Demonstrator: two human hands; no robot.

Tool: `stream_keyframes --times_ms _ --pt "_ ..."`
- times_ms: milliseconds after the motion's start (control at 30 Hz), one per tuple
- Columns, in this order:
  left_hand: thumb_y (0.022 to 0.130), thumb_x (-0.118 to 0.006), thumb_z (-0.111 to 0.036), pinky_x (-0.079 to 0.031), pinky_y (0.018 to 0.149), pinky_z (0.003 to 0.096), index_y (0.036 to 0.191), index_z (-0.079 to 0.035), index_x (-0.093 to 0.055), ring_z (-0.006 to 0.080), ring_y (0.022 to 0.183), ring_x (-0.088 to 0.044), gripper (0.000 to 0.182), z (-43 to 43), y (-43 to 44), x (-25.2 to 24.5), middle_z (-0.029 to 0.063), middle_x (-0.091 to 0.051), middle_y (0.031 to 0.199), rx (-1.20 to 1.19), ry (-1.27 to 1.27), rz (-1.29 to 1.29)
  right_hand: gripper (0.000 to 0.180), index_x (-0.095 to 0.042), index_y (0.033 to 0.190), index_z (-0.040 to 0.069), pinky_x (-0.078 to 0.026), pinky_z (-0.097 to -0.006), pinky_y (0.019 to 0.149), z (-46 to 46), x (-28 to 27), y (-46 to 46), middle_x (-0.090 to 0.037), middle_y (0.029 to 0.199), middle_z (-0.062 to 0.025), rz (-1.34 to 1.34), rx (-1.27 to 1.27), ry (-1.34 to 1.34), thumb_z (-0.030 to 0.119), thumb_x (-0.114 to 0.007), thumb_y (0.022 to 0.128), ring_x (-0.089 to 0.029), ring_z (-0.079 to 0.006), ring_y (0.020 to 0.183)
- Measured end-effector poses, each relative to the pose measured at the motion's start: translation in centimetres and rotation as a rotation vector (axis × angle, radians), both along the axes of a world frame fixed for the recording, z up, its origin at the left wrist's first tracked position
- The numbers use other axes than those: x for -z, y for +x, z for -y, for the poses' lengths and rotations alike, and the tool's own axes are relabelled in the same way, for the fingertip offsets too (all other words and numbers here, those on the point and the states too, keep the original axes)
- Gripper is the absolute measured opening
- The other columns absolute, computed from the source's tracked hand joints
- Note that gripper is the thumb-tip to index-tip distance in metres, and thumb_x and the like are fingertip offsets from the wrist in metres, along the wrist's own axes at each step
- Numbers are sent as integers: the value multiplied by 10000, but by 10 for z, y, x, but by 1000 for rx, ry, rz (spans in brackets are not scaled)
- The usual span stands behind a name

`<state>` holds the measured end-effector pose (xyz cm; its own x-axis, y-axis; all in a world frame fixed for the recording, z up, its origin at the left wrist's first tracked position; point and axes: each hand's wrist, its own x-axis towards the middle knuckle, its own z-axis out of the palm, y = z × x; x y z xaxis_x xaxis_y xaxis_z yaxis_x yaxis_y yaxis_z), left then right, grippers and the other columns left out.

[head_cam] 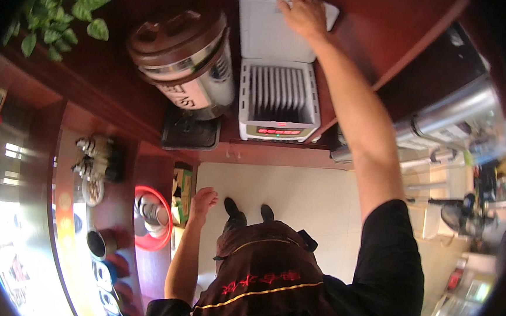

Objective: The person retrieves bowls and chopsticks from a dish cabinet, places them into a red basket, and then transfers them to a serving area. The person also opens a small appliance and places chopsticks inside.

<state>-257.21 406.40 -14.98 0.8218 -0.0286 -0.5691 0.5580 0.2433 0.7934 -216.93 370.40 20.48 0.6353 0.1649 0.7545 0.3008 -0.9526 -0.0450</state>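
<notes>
In front of me stands a white countertop machine [244, 100] with its hinged lid [262, 31] swung up and back. Rows of metal slats [277, 87] fill its inside, and a red lit display [280, 131] shows on the near face. My right hand [305, 14] is at the lid's far right edge, thumb on the inner face and fingers over the rim. My left hand [204, 201] hangs low at my side with its fingers curled, and nothing shows in it.
A steel drink dispenser with a brown lid [177, 38] stands left of the machine, above a black drip tray [191, 131]. A leafy plant [65, 12] is at the far left. Shelves at left hold a red basin [170, 222] with bowls. A fan [458, 214] is at right.
</notes>
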Motion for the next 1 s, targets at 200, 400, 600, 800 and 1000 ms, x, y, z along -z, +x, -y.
stream_keyframes --times_ms 200,400,600,800,1000 --pt "947 -665 -209 -525 683 282 1081 -33 -661 148 780 -651 222 12 -136 34 57 -690 912 -268 -138 -274 484 -588 1368 144 -398 -498 1079 16 1 39 -581 1409 -114 -149 197 -538 441 -491 999 -529 -345 1282" --pt "976 -645 -253 -575 689 290 991 -97 -629 170 750 -683 158 -74 -255 90 56 -697 892 -930 -395 -423 472 -616 1360 307 -421 -511 1039 40 65 -76 -594 1357 -70 -9 -2 -329 580 -488 996 -549 -327 1250" --pt "901 -749 -318 -602 833 338 1156 -68 -611 236 1005 -674 383 -157 -237 127 122 -664 1144 -1255 -310 -388 365 -664 1216 115 -498 -467 890 12 138 -169 -645 1185 -131 31 -226 -253 375 -674 960 -616 -357 1081" --pt "944 -663 -133 -593 840 366 1086 -20 -647 232 923 -692 182 -226 -219 200 121 -706 1023 -1044 -186 -151 364 -636 1164 48 -447 -494 935 -16 209 -208 -630 1125 -179 -75 -190 -279 313 -704 924 -571 -377 1086" --pt "979 -516 -82 -477 1087 490 1258 124 -560 370 1214 -600 349 -282 -217 271 260 -620 1291 -1079 -683 -119 424 -609 1262 53 -455 -464 999 -40 244 -209 -558 1265 -167 -188 -84 -125 315 -686 937 -523 -361 1189"
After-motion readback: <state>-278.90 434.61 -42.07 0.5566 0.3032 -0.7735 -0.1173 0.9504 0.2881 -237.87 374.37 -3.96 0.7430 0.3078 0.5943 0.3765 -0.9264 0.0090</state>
